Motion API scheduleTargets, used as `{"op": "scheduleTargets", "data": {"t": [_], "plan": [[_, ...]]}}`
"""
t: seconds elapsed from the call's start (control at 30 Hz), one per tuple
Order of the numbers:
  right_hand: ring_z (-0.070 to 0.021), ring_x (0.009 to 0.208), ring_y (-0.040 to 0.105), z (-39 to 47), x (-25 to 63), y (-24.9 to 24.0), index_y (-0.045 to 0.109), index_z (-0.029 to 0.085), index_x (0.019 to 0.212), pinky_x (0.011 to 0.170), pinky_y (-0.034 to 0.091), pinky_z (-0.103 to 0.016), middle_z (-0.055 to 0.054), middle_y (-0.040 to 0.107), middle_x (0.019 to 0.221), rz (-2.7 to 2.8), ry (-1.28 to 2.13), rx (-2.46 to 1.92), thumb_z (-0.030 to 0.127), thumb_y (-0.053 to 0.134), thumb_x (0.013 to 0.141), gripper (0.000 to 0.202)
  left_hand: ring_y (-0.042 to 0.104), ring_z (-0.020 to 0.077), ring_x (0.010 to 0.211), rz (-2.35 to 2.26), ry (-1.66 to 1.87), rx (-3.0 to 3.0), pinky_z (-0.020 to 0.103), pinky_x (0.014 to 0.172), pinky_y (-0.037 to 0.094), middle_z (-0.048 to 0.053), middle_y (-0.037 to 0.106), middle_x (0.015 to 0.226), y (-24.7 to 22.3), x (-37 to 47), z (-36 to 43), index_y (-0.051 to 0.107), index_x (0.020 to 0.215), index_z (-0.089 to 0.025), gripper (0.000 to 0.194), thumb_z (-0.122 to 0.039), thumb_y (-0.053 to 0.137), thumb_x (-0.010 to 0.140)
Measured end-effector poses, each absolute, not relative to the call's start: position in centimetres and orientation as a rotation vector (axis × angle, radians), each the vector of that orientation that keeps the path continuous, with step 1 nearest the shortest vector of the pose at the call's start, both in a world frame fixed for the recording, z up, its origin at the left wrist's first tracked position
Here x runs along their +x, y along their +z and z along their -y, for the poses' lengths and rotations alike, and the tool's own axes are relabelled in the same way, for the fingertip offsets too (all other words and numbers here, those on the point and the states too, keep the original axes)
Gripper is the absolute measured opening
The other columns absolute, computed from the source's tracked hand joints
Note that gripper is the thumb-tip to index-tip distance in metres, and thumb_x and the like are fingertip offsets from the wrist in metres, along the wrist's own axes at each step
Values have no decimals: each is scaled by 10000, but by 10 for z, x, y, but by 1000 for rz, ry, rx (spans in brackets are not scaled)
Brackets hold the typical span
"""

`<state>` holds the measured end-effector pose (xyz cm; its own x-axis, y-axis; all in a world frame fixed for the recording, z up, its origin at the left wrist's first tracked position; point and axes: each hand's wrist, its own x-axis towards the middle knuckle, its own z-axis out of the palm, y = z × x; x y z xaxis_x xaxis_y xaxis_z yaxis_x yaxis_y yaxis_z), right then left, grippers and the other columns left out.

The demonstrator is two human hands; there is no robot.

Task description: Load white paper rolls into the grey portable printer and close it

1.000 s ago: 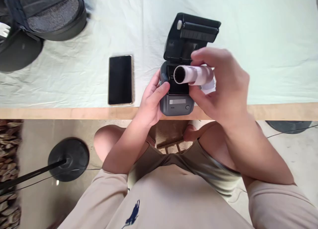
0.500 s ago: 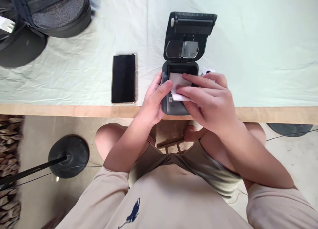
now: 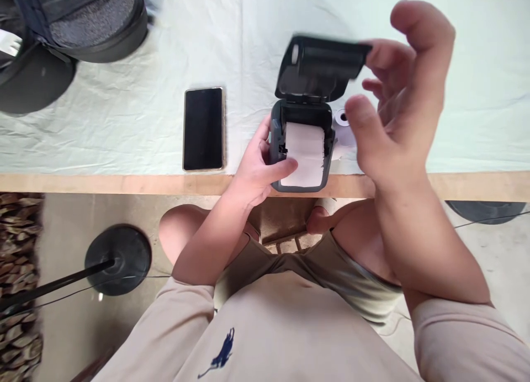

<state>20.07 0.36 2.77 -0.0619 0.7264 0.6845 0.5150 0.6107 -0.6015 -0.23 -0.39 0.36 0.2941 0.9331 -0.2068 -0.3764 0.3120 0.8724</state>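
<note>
Left hand (image 3: 260,172) clasped around a dark printer's (image 3: 308,114) side, thumb on white paper (image 3: 307,150), right hand (image 3: 403,122) raised, fingers spread wide, fingertips at the upright lid's (image 3: 323,67) corner.

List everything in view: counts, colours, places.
Printer: 1, dark grey, centre.
Paper: 1, white, across printer.
Paper roll: 1, white, beside printer.
Phone: 1, black, left of printer.
Case: 1, black, upper-left.
Unclear item: 1, white, in case.
Table: 1, tan edge, middle.
Cloth: 1, greenish, on table.
Round bases: 2, black, floor.
Pole: 1, black, left base.
Pile: 1, brown, left.
Cables: uncounted, dark, floor.
Shirt: 1, beige, bottom.
Shorts: 1, olive, lap.
Legs: 2, bare, below.
Left hand: 1, bare, on printer.
Right hand: 1, bare, by lid.
</note>
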Motion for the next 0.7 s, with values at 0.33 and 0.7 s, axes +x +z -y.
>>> {"op": "scheduleTargets", "data": {"t": [0.33, 0.7], "plan": [[-315, 1322, 734, 9, 195, 37, 668, 300, 1326, 1057, 636, -489, -86, 767, 1386, 2022, 290, -1079, 393, 666, 981, 357, 716, 441, 1388, -755, 1085, 725, 509, 1039, 667, 72, 798, 1172, 8, 3, 9, 669, 1251, -276, 674, -497, 972, 690], [-324, 1327, 719, 12, 192, 41, 671, 328, 1301, 1058, 637, -515, -78, 749, 1382, 2073, 317, -1087, 398, 635, 1023, 289, 722, 388, 1369, -660, 1065, 741, 419, 906, 687, 61, 799, 1133, 4, -2, 6, 747, 1168, -292, 395, -490, 890, 858]]}}
